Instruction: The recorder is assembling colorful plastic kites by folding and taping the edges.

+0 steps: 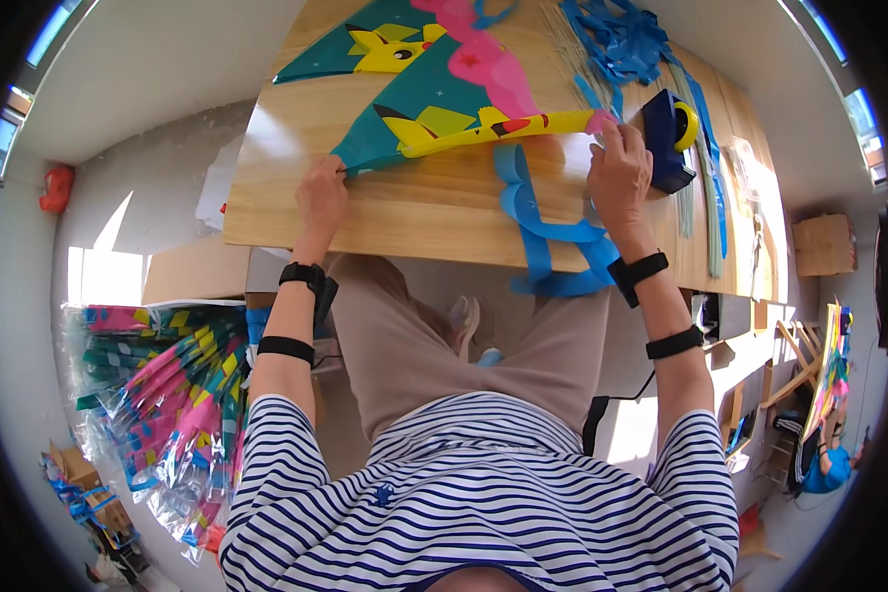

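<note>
A kite (412, 111) of thin teal sheet, printed with a yellow cartoon figure and a pink part, lies over the wooden table in front of me. My left hand (322, 197) pinches its left corner close to the table's front edge. At the other end, my right hand (620, 178) has the right corner between thumb and fingers. The kite's near edge runs fairly straight between both hands and looks folded or raised. Blue ribbon (535, 232) curls below it and hangs over the table edge by my right wrist. Beside that hand stands a dark blue tape dispenser (669, 148) with a yellow roll.
Another similar kite (340, 49) lies farther back on the wooden table (385, 222). A tangle of blue ribbon (622, 44) and thin pale sticks (705, 212) occupy the right side. Several bagged colourful kites (163, 395) are piled at my left. Another person (829, 464) is at far right.
</note>
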### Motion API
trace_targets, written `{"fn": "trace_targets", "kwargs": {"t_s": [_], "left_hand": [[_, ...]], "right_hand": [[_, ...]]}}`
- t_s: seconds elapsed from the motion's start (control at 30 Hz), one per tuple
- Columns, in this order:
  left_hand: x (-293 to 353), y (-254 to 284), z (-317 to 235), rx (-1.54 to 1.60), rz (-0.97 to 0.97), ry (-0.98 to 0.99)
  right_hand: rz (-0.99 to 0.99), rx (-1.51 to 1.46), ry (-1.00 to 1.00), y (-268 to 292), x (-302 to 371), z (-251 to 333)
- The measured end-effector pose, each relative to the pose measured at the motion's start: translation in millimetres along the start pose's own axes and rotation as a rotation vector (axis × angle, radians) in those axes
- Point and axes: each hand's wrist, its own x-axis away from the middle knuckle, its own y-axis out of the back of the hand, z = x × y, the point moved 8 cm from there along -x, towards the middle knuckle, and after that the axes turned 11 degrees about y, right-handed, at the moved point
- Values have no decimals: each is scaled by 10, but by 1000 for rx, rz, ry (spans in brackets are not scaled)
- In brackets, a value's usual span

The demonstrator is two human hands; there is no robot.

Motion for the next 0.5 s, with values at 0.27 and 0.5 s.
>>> {"fn": "trace_targets", "kwargs": {"t_s": [0.27, 0.5], "left_hand": [[16, -65, 35, -24, -1, 50], [42, -87, 14, -20, 8, 57]], "right_hand": [[429, -352, 125, -607, 679, 1560], [571, -250, -39, -791, 785, 1458]]}}
